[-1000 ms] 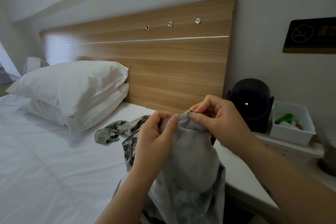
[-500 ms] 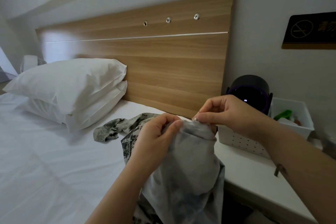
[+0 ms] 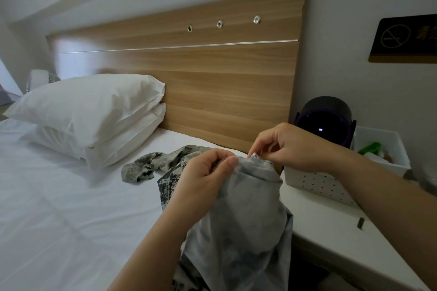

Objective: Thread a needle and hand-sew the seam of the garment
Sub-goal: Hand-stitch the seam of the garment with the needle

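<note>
At the near edge of the bed, the left hand grips the grey garment, the right hand pinches its top fold (needle too small to see): sewing seems under way, unfinished.

Grey-green camouflage garment, pale grey inside — white pillows, tan wood-grain headboard, white dotted bin.

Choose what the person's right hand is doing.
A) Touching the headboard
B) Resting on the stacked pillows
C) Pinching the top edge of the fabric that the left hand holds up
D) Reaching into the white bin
C: the right hand pinches the top edge of the garment, which the left hand grips just beside it.
</note>
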A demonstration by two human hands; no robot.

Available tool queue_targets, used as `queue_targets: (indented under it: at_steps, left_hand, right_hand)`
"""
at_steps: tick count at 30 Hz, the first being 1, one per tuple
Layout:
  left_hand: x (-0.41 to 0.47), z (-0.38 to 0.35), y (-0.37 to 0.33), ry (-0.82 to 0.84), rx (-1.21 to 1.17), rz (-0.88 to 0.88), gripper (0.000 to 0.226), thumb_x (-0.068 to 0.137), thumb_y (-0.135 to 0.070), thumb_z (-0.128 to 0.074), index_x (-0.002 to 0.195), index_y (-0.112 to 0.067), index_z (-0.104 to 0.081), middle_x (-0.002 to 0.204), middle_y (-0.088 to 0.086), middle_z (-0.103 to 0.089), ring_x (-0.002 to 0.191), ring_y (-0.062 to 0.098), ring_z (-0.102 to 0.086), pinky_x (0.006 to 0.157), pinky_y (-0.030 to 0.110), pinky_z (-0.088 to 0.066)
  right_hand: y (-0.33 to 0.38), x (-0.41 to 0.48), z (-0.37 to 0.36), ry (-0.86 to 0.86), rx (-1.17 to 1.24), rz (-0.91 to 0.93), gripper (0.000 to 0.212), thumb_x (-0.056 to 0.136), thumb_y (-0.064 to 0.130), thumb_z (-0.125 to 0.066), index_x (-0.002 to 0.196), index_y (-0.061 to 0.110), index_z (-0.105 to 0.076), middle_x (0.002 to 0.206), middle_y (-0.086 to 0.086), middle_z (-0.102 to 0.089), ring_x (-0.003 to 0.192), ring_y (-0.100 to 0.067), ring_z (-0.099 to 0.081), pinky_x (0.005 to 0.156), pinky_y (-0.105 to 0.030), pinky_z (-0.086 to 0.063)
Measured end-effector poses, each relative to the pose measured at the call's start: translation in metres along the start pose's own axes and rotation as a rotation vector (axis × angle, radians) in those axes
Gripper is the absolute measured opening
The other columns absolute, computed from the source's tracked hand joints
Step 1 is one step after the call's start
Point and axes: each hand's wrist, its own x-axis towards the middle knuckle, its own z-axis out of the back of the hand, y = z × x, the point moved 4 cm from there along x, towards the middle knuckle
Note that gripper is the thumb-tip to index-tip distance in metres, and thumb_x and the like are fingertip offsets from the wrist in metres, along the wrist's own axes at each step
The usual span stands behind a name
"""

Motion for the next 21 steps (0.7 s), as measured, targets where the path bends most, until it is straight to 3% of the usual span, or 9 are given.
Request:
queue_targets:
  at_steps: [8,16,21]
  left_hand:
    - [-0.0016,-0.0013,-0.0007,0.039,-0.084,0.051,0.017,0.092,-0.021,-0.059,0.077,-0.019,-0.066,0.067,-0.011,-0.060,0.065,0.003,-0.054,0.064,0.015,-0.045]
    - [-0.0023,-0.0035,0.0004,0.079,-0.160,0.102,0.022,0.092,-0.024,-0.059,0.071,-0.027,-0.066,0.068,-0.011,-0.061,0.066,0.004,-0.055,0.065,0.017,-0.047]
    - [-0.0027,-0.0079,0.0003,0.125,-0.258,0.135,0.014,0.079,-0.040,-0.061,0.069,-0.031,-0.068,0.068,-0.011,-0.062,0.067,0.005,-0.055,0.067,0.020,-0.046]
  right_hand:
    - [0.0020,-0.0021,0.0021,-0.018,-0.012,0.011,0.026,0.087,0.005,-0.062,0.083,0.029,-0.072,0.085,0.008,-0.069,0.078,-0.004,-0.063,0.069,-0.013,-0.049]
    - [0.0044,-0.0034,0.0042,-0.010,-0.020,0.005,0.028,0.087,0.005,-0.062,0.081,0.031,-0.070,0.086,0.009,-0.069,0.080,-0.007,-0.064,0.073,-0.015,-0.050]
    - [0.0049,-0.0033,0.0039,-0.022,-0.041,0.016,0.019,0.088,0.013,-0.065,0.082,0.030,-0.071,0.088,0.004,-0.069,0.082,-0.013,-0.064,0.075,-0.022,-0.052]
